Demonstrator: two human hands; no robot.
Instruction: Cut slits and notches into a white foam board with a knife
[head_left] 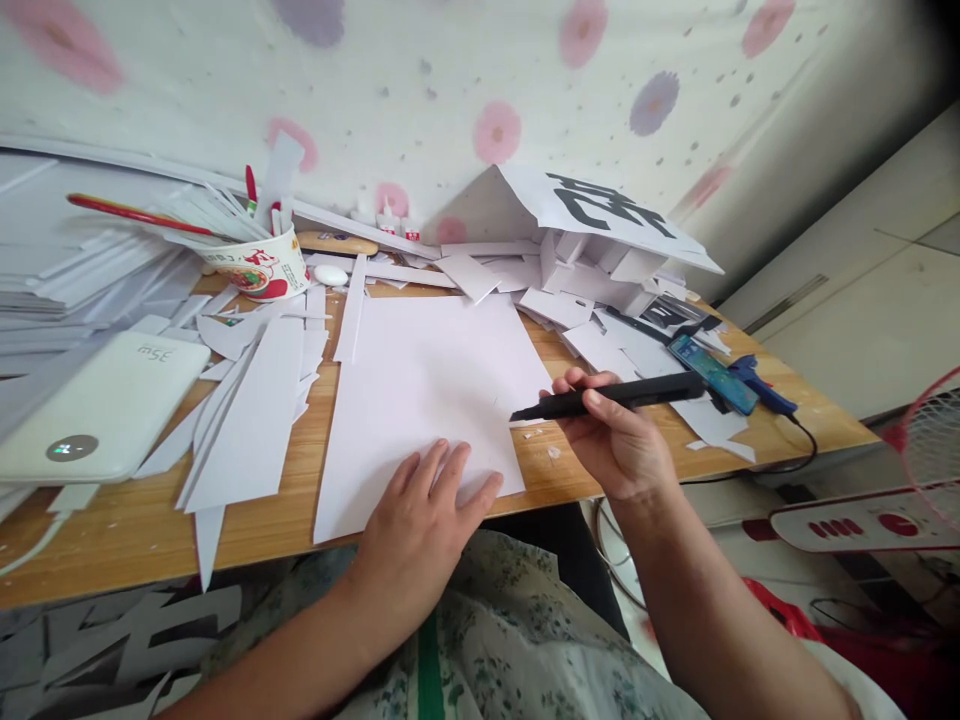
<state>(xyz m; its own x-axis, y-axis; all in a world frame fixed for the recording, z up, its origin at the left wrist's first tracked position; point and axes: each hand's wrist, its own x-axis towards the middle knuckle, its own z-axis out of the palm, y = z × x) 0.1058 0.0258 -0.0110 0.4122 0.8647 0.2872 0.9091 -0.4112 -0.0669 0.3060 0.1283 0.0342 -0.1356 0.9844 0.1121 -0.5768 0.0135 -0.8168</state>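
Observation:
A large white foam-board sheet (435, 370) lies flat on the wooden table in front of me. My left hand (431, 510) rests on its near part with the fingers spread, palm down. Over the sheet's right edge, my right hand (619, 435) is closed around a black utility knife (622, 395). The knife's tip points left, over or close to the sheet near its right edge; whether it touches cannot be told. A narrow white strip (351, 310) overlaps the sheet's upper left edge.
White offcuts (255, 420) and a power bank (105, 400) lie left, near a paper cup (262, 265) of strips. Several glue bottles (388, 220) stand behind. At right are a white board model (600, 265), a phone (712, 372) and a blue glue gun (761, 385).

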